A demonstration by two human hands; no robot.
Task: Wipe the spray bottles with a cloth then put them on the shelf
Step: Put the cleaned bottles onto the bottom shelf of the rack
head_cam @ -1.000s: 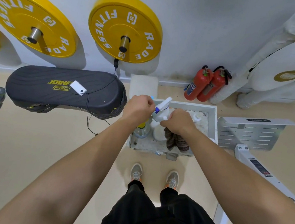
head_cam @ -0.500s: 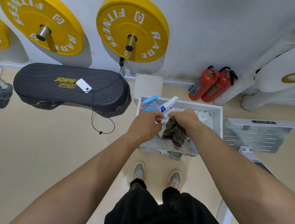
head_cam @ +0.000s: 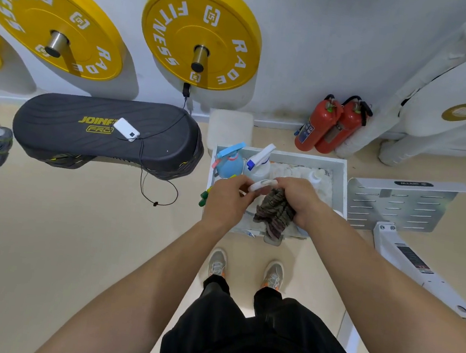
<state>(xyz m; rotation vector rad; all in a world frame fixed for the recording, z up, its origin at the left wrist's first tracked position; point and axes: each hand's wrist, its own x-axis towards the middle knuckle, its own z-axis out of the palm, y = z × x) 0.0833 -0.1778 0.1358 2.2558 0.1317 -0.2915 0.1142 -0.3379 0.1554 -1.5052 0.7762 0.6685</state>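
I judged the step in hand to be the wiping, with both hands working over the white tray (head_cam: 344, 186). The left hand (head_cam: 228, 197) had its fingers (head_cam: 243, 181) curled in a pinch on one end of a white bottle (head_cam: 263, 184), which lay tilted between the two hands. So little of it showed that I could not tell which end. The right hand (head_cam: 300, 200) had its fingers closed round the striped cloth (head_cam: 275, 214), bunched against the bottle's other side. The cloth's loose tail hung below the knuckles toward the tray's near edge.

To wipe well, I reckoned the left pinch should hold firm and turn the bottle bit by bit. The cloth should wrap right round it and travel its whole length, so that no side was missed. Gathering the tail into the palm would stop it dragging.

Room was tight ahead. Just beyond the left fingers stood a blue spray bottle (head_cam: 229, 163) and a white spray bottle (head_cam: 259, 164), side by side, so a forward sweep could topple them. A small white bottle (head_cam: 314, 175) stood beyond the right fingers. Something green (head_cam: 203, 197) sat just outside the left hand at the tray's edge. The tray's walls closed off the left, far and right sides. The free room lay upward and back toward me, and an open patch of tray floor lay beyond the right fingers.
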